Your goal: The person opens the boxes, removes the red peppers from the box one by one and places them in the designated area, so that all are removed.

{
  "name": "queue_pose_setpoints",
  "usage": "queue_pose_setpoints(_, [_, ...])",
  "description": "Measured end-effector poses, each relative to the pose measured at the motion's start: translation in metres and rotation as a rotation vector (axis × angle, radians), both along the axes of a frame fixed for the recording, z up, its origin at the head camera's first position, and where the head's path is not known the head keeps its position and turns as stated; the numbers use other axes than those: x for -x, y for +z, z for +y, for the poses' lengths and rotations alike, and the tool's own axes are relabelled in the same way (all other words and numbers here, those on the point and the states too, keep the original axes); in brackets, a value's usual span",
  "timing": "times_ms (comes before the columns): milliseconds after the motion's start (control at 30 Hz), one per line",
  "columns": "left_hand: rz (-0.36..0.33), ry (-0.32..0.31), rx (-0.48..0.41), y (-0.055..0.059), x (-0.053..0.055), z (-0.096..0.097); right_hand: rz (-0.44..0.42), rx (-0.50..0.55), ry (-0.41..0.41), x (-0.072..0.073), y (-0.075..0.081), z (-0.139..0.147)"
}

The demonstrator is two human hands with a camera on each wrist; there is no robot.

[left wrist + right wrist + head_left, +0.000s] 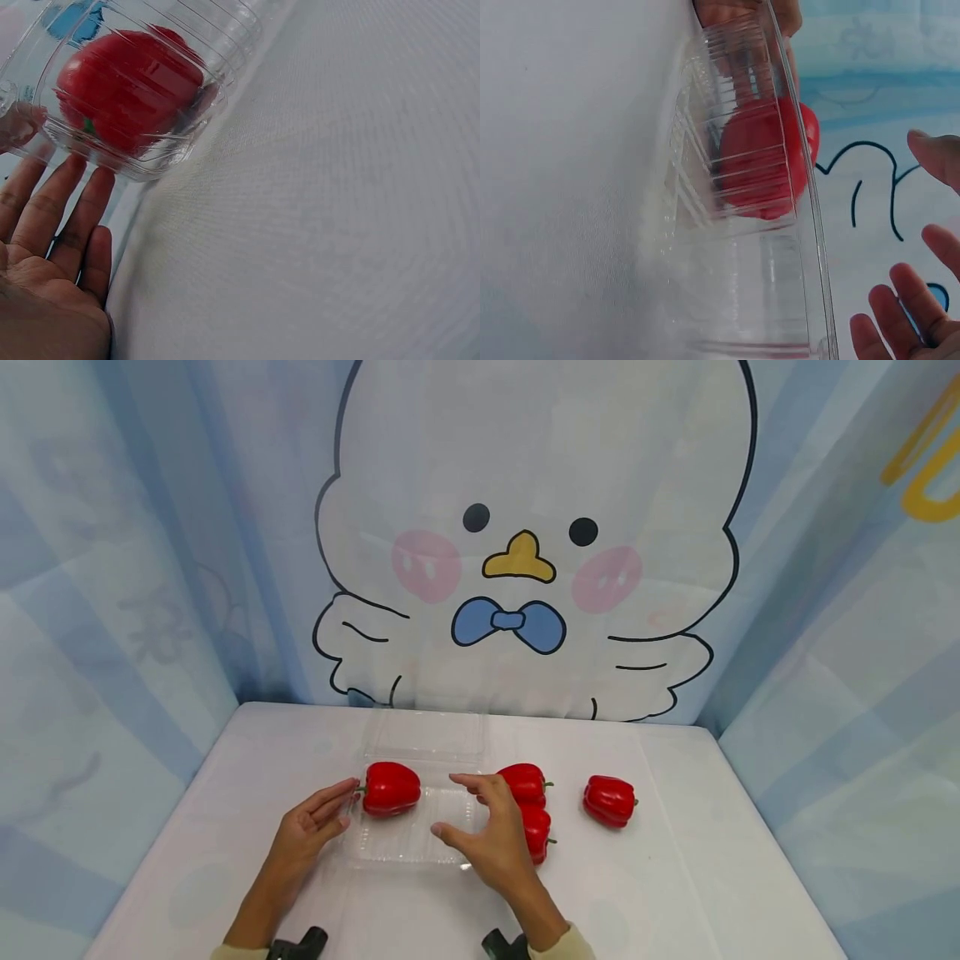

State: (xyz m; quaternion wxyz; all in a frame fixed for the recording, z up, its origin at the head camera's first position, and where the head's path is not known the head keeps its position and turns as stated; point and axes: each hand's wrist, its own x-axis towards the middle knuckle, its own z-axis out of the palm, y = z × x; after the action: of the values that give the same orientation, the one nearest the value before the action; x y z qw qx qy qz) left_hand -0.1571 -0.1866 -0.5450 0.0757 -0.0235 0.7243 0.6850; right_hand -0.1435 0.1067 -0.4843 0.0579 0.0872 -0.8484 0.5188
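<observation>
A clear plastic clamshell box (pixel 401 847) lies with its lid (pixel 427 739) folded back on the table. One red bell pepper (pixel 392 789) sits in its left part, stem toward the left wall. My left hand (pixel 303 831) is at that end, its straight fingers (pixel 56 206) touching the outer wall in the left wrist view. Over the box's right side my right hand (pixel 491 835) holds nothing, thumb and fingers spread apart. Two more red bell peppers (pixel 525 783) stand just beyond it, partly hidden by that hand.
Farther right, another red bell pepper (pixel 610 802) lies by itself on the white table (pixel 675 893). A blue curtain with a cartoon bird (pixel 517 677) hangs along the table's back edge, and more curtain (pixel 90 652) hangs at both sides.
</observation>
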Motion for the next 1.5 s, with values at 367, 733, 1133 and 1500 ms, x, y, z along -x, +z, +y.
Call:
queue_pose_setpoints(367, [-0.023, 0.001, 0.015, 0.002, 0.001, 0.0, -0.024, -0.012, 0.09, 0.008, 0.002, -0.025])
queue_pose_setpoints(733, [0.006, -0.009, -0.001, 0.002, -0.001, -0.001, -0.036, -0.032, 0.121, 0.017, 0.002, -0.045])
queue_pose_setpoints(1133, [0.017, -0.007, -0.007, 0.001, -0.002, 0.0, -0.076, -0.033, 0.109, 0.027, -0.004, -0.059])
queue_pose_setpoints(1500, [0.044, -0.005, 0.008, 0.0, -0.002, 0.001, -0.123, -0.101, 0.077, 0.041, -0.007, -0.077])
